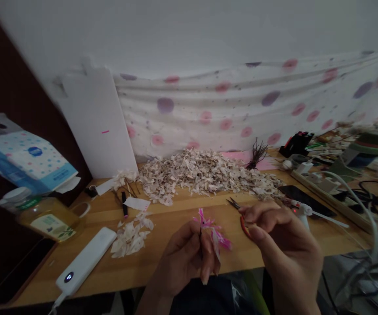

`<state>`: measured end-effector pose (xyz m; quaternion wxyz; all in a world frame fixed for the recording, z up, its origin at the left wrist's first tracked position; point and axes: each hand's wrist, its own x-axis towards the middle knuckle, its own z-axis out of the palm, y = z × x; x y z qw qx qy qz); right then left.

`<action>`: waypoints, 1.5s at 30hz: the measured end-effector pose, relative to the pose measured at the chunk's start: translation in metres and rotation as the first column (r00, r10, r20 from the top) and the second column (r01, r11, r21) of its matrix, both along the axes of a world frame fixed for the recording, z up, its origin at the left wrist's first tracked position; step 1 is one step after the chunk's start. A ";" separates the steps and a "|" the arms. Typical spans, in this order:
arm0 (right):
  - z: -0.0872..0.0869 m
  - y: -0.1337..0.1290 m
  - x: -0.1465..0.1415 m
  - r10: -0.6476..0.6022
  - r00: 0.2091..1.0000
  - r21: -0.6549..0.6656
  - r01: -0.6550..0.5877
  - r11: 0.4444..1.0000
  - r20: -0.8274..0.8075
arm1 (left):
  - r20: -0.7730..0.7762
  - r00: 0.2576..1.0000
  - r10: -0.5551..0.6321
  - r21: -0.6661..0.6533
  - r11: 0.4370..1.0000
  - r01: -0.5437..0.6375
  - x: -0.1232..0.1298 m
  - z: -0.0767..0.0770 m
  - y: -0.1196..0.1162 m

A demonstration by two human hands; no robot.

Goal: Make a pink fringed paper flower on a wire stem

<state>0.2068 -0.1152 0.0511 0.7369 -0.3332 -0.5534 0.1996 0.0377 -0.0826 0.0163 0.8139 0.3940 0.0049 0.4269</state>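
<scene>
My left hand [189, 251] pinches a thin dark stem [201, 245] between thumb and fingers. Bright pink strips [221, 238] spread from around the top of that stem, and a pale, papery petal [215, 245] hangs beside them. To the right, my right hand [280, 245] is raised above the table edge with thumb and fingertips brought together. Whatever lies between those fingertips is too small to make out. Scissors with red handles [245, 228] show just behind these fingers, blades toward the back left; I cannot tell whether the hand touches them.
A broad heap of dried pale petals [195, 173] lies along the back of the wooden table. A smaller petal pile [131, 238], a white power bank [85, 260] and a bottle [49, 218] are left. A white glue gun [303, 210], power strip [333, 197] and cables stand right.
</scene>
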 end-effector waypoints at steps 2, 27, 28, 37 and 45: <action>-0.001 0.000 0.000 0.050 0.999 0.004 -0.050 0.999 -0.019 | -0.007 1.000 0.010 0.004 1.000 -0.010 0.000 -0.003 0.002; 0.007 -0.002 0.023 0.254 0.753 0.018 -0.307 0.951 -0.607 | -0.397 0.655 0.644 0.315 0.765 -0.562 -0.001 0.007 0.001; 0.010 -0.004 0.019 0.309 0.739 0.029 -0.366 0.930 -0.599 | -0.398 0.654 0.643 0.322 0.766 -0.556 0.000 0.006 0.001; 0.010 -0.002 0.026 0.301 0.719 0.045 -0.352 0.935 -0.627 | -0.427 0.666 0.612 0.234 0.786 -0.572 -0.004 0.009 0.000; 0.021 -0.006 0.043 0.228 0.726 0.077 -0.236 0.969 -0.649 | -0.447 0.556 0.701 0.338 0.708 -0.620 -0.009 0.011 -0.001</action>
